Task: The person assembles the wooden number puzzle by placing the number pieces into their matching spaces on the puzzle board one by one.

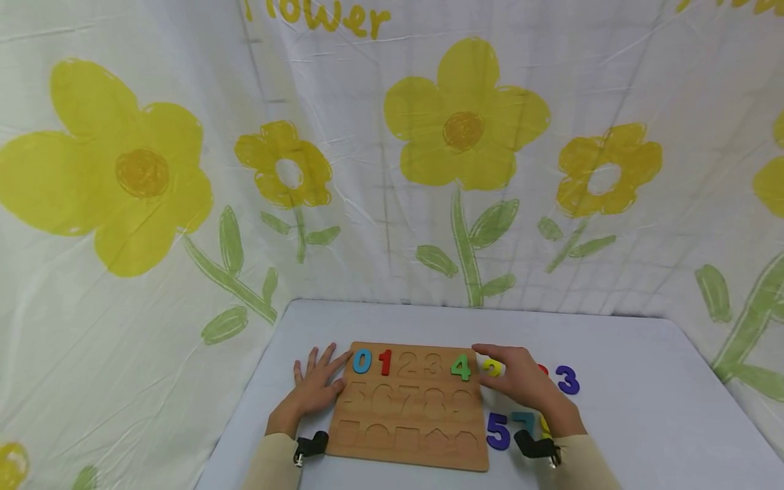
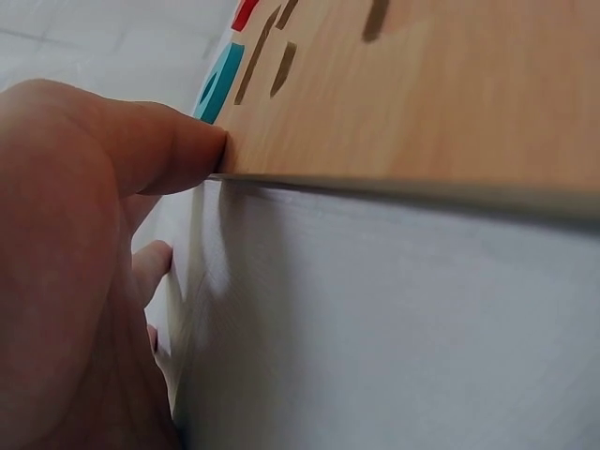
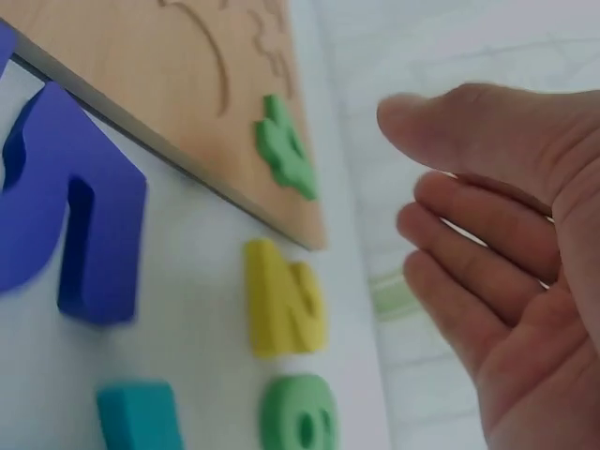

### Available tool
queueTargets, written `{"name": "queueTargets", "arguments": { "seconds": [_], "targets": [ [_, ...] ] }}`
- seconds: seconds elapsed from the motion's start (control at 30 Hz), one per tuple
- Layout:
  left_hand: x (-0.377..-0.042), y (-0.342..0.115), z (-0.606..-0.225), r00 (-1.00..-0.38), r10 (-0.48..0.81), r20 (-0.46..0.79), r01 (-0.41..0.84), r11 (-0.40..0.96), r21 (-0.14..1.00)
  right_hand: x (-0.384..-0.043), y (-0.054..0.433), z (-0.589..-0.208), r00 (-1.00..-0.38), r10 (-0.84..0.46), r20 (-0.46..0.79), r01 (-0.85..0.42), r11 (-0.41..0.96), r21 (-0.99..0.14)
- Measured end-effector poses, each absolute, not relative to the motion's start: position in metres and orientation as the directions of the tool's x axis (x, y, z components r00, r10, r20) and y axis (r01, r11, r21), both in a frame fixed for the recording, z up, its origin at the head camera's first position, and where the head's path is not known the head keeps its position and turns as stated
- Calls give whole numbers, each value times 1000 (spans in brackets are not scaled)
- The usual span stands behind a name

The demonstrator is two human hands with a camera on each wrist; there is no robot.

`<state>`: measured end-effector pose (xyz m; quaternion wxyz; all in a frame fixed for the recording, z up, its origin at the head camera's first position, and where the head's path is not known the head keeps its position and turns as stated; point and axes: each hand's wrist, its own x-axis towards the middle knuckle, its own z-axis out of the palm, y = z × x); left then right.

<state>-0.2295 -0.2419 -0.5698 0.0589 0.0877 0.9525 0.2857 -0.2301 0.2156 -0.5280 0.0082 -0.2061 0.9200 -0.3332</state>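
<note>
A wooden number board (image 1: 412,425) lies on the table, with a blue 0 (image 1: 362,361), a red 1 (image 1: 385,362) and a green 4 (image 1: 461,367) in its top row. Fingers spread, my left hand (image 1: 315,390) rests at the board's left edge; its thumb (image 2: 178,150) touches that edge in the left wrist view. My right hand (image 1: 529,381) hovers by the top right corner, near the green 4 and over a yellow 2 (image 3: 281,300). Nothing is between its loosely bent fingers (image 3: 483,253). It partly covers a red piece (image 1: 542,369).
Right of the board lie a purple 3 (image 1: 567,380), a purple 5 (image 1: 499,431), a teal 7 (image 1: 523,420) and a partly hidden yellow piece (image 1: 545,427). A green piece (image 3: 298,417) lies beside the yellow 2. Behind the white table (image 1: 643,395) hangs a flowered curtain (image 1: 355,265).
</note>
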Motion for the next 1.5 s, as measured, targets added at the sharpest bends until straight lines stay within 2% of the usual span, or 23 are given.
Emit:
{"name": "queueTargets", "arguments": {
  "seconds": [0.23,0.5,0.67,0.93,1.1,1.33,1.5],
  "targets": [
    [-229,-241,-571,-978,202,-54,137,812,567,-209,240,-507,-910,-403,100,-371,680,-632],
    [-228,-244,-582,-973,229,38,204,766,610,-181,263,-497,-935,-349,65,-314,730,-607],
    [-229,-245,-582,-973,230,27,199,769,607,-165,277,-503,-944,-325,53,-287,736,-612],
    [-229,-241,-571,-978,200,-64,132,820,557,-144,299,-517,-962,-258,-91,-132,729,-672],
    [-231,-241,-572,-980,192,-59,130,829,544,-133,313,-526,-966,-230,-116,-98,744,-661],
    [-229,-241,-573,-980,189,-57,128,827,547,-130,325,-536,-961,-177,-211,6,751,-660],
    [-228,-241,-572,-979,199,-49,139,823,551,-130,326,-542,-964,-142,-223,29,781,-624]
  ]
}}
